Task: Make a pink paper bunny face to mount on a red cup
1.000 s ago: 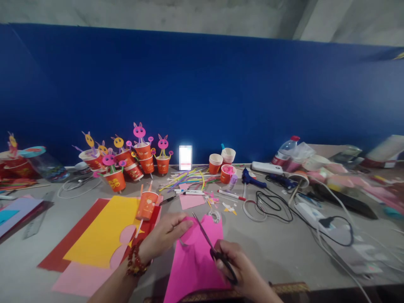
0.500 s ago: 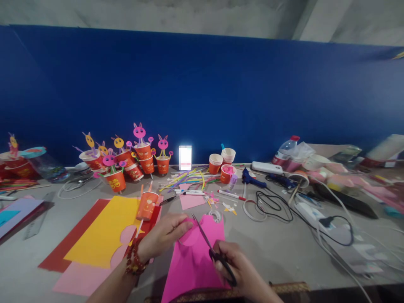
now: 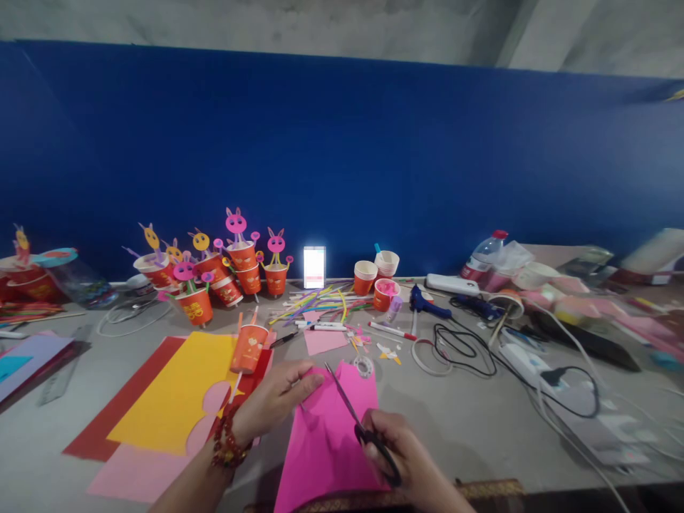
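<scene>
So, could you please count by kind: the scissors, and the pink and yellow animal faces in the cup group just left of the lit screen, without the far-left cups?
Scissors: 1, in the right hand
Pink faces: 3
Yellow faces: 3
Total: 7

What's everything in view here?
Scissors: one, dark, front centre
Large sheet: one, magenta, front centre
Other sheets: several, mixed, mostly left
Cup figures: several, mixed, back left
Other cups: several, mostly orange, back centre
Lit screen: one, white, back centre
Stems and markers: many, mixed, centre
Glue gun: at least one, blue, right
Red-capped bottle: one, clear, back right
Power strip: one, white, right
Blurred clutter: uncounted, mixed, far right
Partition: one, blue, behind
Table: one, grey, beneath
Left hand: one, holding sheet
Right hand: one, holding scissors
</scene>
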The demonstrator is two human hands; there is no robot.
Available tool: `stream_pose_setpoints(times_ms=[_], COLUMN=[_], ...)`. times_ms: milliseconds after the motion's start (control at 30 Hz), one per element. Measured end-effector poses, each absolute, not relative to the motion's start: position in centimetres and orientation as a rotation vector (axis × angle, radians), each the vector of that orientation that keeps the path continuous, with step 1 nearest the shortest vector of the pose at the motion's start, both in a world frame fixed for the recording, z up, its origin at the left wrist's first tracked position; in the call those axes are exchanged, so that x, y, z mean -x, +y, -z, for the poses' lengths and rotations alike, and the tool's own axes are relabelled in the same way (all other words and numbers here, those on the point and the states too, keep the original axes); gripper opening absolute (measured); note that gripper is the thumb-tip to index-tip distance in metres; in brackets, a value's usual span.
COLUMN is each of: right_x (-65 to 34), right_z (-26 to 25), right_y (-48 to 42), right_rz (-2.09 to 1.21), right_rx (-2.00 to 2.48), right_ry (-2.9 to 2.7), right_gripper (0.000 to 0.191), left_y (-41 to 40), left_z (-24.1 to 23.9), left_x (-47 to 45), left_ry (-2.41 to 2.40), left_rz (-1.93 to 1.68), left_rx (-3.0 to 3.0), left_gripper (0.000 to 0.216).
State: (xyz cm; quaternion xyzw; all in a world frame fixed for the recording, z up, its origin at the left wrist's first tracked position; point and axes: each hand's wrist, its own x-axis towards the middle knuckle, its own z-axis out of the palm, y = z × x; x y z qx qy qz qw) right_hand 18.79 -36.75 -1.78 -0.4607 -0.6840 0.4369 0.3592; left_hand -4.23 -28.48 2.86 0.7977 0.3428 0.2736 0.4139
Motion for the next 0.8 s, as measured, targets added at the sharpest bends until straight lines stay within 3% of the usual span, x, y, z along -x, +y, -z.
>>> stream_pose_setpoints(times_ms=[800], right_x=[-18.4], right_z=[1.9], right_y=[-36.7], right_rz=[-1.221], right_rx=[1.162], right_ry=[-1.743], right_gripper=[0.061], left_y=[-28.3], left_z=[-3.6], left_x=[4.9], left_ry=[0.833], left_rz=[-0.552], left_rx=[-2.120], left_gripper=[0.038])
